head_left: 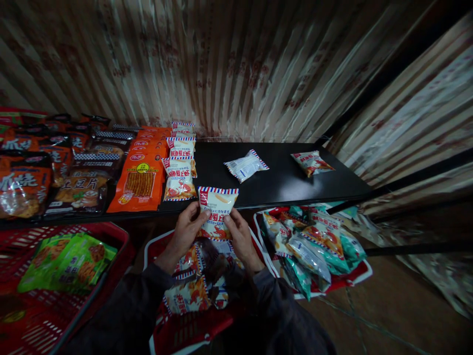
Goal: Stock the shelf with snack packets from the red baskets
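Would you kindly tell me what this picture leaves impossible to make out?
- Head view, hidden: the back of the held packet, turned away from the camera.
- Head view, hidden: the bottom of the middle basket, mostly under packets and sleeves.
- Head view, hidden: the underside of the pale packet, against the shelf.
- Head view, cut off: the left basket, by the left and bottom edges.
- Head view, too small: fine print on the orange packs.

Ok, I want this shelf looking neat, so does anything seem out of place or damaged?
Two things: one snack pack lies askew, apparently back side up, and a second pack lies slanted farther right. Both sit apart from the column of similar packs on the black shelf. No spill or tear shows.
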Available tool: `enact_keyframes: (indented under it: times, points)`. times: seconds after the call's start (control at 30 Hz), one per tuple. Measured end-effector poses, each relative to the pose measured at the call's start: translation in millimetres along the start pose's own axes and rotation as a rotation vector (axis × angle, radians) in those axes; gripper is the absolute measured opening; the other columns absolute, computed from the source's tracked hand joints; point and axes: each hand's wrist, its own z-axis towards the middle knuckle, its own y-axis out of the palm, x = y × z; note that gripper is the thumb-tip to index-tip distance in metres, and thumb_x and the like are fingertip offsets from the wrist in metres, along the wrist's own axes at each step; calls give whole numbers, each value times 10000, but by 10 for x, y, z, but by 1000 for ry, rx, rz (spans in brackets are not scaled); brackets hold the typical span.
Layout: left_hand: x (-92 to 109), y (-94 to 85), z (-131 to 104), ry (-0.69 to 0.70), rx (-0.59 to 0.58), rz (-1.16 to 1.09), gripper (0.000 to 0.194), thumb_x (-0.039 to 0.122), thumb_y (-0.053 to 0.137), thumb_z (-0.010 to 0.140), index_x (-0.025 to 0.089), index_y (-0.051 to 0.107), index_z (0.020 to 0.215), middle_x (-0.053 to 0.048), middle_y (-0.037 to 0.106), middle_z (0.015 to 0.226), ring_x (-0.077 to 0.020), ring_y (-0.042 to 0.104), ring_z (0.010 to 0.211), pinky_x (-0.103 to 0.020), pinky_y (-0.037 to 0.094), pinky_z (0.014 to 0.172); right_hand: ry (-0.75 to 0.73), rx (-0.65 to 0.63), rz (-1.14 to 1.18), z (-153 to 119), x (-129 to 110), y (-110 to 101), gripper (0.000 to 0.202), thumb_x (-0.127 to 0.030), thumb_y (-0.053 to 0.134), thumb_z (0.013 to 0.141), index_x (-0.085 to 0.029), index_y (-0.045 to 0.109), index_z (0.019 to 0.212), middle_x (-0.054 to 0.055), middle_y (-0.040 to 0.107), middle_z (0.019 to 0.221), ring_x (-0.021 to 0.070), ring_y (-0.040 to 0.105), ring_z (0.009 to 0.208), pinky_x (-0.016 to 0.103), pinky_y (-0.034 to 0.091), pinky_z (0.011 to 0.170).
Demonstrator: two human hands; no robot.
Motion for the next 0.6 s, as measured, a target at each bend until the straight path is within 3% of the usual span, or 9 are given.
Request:
enact_keyframes:
  times: [0.6]
  points:
    - [24,108,-8,-16,-18,-8,486,408,727,726,160,633,1133,-102,705,1112,-246,652,1022,-378,485,934,-25,114,-114,36,24,-89,438,-528,618,798,-191,672,1071,61,725,1028,229,659,878,327,522,784]
